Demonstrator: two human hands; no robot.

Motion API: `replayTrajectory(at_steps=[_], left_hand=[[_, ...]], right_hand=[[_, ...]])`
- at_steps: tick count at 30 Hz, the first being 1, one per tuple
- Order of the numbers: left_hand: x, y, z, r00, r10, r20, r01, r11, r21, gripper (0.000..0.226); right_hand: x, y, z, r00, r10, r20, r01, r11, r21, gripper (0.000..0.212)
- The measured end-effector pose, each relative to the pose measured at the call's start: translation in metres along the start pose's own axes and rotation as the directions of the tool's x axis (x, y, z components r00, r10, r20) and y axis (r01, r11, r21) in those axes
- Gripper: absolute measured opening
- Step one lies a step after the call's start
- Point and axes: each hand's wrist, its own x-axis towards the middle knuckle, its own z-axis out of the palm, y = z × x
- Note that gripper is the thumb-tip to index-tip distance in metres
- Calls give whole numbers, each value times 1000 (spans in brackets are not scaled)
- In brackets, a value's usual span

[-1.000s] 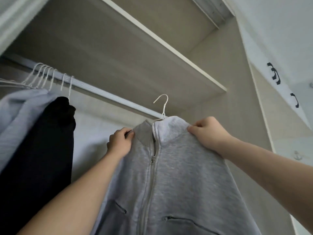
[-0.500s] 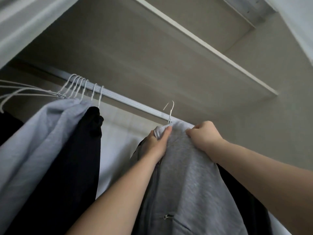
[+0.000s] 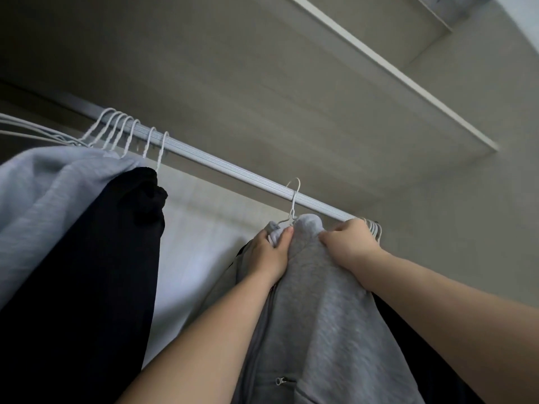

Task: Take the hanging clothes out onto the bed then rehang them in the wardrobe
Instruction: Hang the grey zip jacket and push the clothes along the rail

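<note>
A grey zip-up jacket (image 3: pixel 323 325) hangs from a white wire hanger (image 3: pixel 293 204) whose hook lies over the wardrobe rail (image 3: pixel 233 172). My left hand (image 3: pixel 269 253) grips the jacket's collar on its left side. My right hand (image 3: pixel 348 243) grips the shoulder fabric on the right, just below the rail. The hanger's body is hidden inside the jacket.
On the rail's left hang a light grey garment (image 3: pixel 43 193) and a black garment (image 3: pixel 96 272) on several white hangers (image 3: pixel 122 132). More hanger hooks (image 3: pixel 374 228) and a dark garment (image 3: pixel 414 345) sit right of my hand. A shelf (image 3: pixel 379 62) runs overhead.
Both hands lifted the grey jacket up and into the wardrobe. Its hanger hook, free in the air a second ago, now sits over the rail.
</note>
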Motion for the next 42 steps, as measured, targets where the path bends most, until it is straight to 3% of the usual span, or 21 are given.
replayTrajectory(at_steps=[3, 8, 11, 12, 14, 16, 17, 20, 25, 30, 36, 42], left_hand=[[-5, -4, 4, 997, -51, 56, 50, 999, 3, 74], [-17, -12, 15, 994, -51, 92, 46, 998, 51, 62], [-19, -12, 26, 995, 7, 97, -14, 998, 65, 63], [-21, -11, 30, 995, 16, 99, -22, 998, 61, 65], [-27, -9, 39, 995, 36, 97, -41, 997, 58, 67], [-31, -10, 49, 993, 74, 88, -79, 995, 54, 67], [-31, -11, 54, 991, 89, 96, -93, 995, 41, 68], [-32, -12, 71, 977, 125, 173, -121, 992, -29, 68], [-37, -8, 104, 949, 100, 298, -93, 995, -38, 79], [-38, -10, 135, 930, 118, 349, -133, 991, 19, 54], [-42, -15, 164, 919, 107, 379, -183, 968, 171, 73], [-41, -21, 191, 910, 95, 404, -176, 970, 168, 74]], right_hand=[[-7, 10, 1, 1000, 5, 26, -4, 999, -35, 30], [-9, 21, -8, 994, 54, 97, -48, 997, -64, 32], [-10, 24, -21, 989, -54, 137, 88, 962, -258, 26], [-12, 26, -25, 980, -138, 140, 183, 901, -394, 23], [-20, 34, -30, 928, -328, 175, 361, 682, -636, 32], [-26, 42, -34, 860, -445, 250, 475, 518, -711, 44], [-27, 45, -36, 846, -457, 275, 500, 502, -706, 51], [-26, 53, -44, 849, -404, 340, 519, 525, -674, 65], [-20, 74, -62, 857, -237, 459, 516, 392, -762, 86], [-13, 108, -77, 880, -107, 462, 469, 344, -813, 97], [-5, 135, -80, 898, -111, 425, 437, 317, -841, 98], [2, 148, -74, 913, -151, 378, 406, 272, -872, 96]])
